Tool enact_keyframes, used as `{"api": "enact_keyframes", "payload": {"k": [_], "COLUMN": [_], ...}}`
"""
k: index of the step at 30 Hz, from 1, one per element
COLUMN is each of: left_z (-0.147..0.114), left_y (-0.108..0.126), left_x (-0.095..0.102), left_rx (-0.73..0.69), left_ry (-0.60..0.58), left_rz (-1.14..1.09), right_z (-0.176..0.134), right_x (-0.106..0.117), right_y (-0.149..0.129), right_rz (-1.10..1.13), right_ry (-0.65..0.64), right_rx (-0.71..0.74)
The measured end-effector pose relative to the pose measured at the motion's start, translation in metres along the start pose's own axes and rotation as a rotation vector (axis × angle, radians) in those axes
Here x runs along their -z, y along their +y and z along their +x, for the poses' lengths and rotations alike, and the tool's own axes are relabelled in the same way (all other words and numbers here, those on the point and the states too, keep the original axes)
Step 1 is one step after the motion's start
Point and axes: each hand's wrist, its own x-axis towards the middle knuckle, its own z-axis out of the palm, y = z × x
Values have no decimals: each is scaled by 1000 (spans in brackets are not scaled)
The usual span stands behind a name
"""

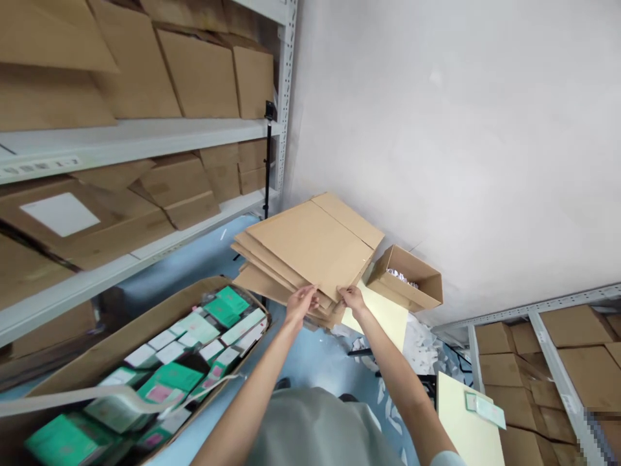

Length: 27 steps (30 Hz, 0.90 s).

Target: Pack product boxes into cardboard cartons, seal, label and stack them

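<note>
A stack of flattened cardboard boxes lies in front of me, and its top flattened cardboard box (315, 239) has a fold line across its far right part. My left hand (301, 303) is closed on the near edge of that top piece, fingers bent and partly hidden. To its right, my right hand (352, 299) pinches the near corner, thumb on top and the other fingers underneath. The lower flattened pieces (264, 278) stick out unevenly on the left side. Under the stack's right side shows a pale yellow tabletop (388, 314).
A long open carton (121, 323) with green and white small boxes (169, 378) stands at left. An open cardboard box (412, 278) sits by the wall. Shelves of cartons (204, 71) flank both sides; a black stand (268, 162) rises behind. Another pale board (468, 421) is at lower right.
</note>
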Motion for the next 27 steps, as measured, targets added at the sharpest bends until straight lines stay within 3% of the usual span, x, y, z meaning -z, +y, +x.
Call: {"api": "enact_keyframes", "payload": {"k": [5,9,12,14,17,21,24,27], "left_z": [6,15,14,10,3,-8,-26,-64], "left_y": [30,58,68,69,65,46,13,-37], "left_x": [2,0,-14,-32,-72,-146,-212,-279], "left_rx": [-116,-186,-216,-218,-208,-246,-258,-188], "left_ry": [-2,12,-29,-75,-176,-371,-508,-678], "left_rz": [-68,-102,-109,-113,-102,-28,43,94], "right_z": [-12,-33,-55,-72,-100,-162,-237,-327], "right_x": [0,6,20,41,99,223,322,401], "right_y": [-25,-38,-36,-29,-17,-3,10,34], "right_rz": [56,76,80,72,56,-4,-112,-156], "right_ry": [179,206,209,238,432,873,1249,1479], "right_rx": [140,292,378,389,342,314,301,208]}}
